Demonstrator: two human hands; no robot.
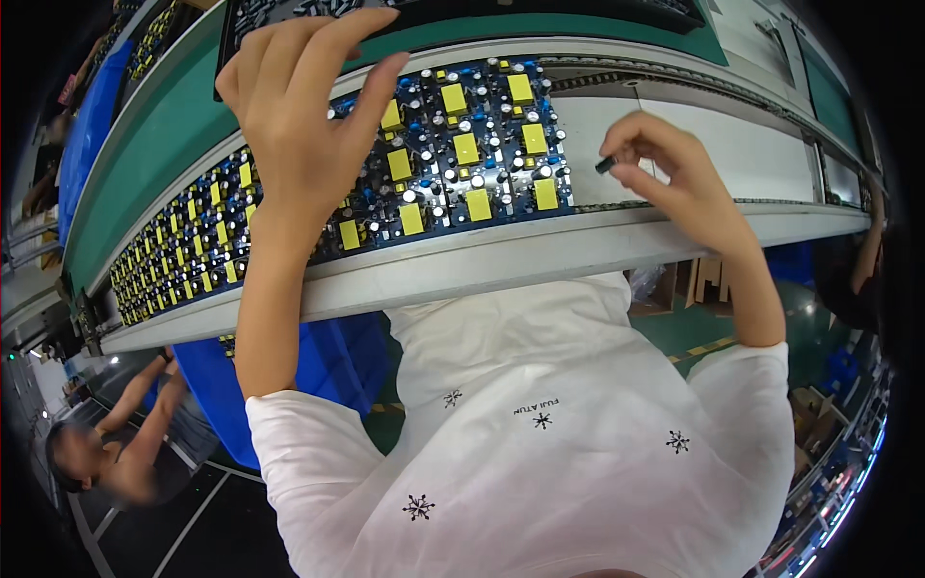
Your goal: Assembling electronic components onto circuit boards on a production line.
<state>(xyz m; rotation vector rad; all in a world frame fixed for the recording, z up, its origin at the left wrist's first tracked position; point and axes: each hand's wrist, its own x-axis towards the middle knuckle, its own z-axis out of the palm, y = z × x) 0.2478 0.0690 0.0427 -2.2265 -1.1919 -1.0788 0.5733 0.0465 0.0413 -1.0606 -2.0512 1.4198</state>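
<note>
My left hand (306, 120) is raised over the circuit boards (438, 204), with thumb and forefinger spread and nothing seen between them. Its fingertips reach toward a black tray (462, 21) of small dark parts at the far side. My right hand (670, 173) pinches a small dark cylindrical component (605, 165), which looks like a capacitor, between thumb and fingertips. This hand hovers over the conveyor, just right of the last board. The boards are dark blue, carrying yellow block-shaped transformers (467, 148) and several small cylinders. My left hand and wrist hide part of them.
A white conveyor rail (462, 262) runs along the near side, and a chain (674, 87) along the far side. Further boards extend leftward. Blue sheeting (332, 371) hangs below the rail at left. A person (116, 453) is at lower left; another person's arm (867, 252) shows at far right.
</note>
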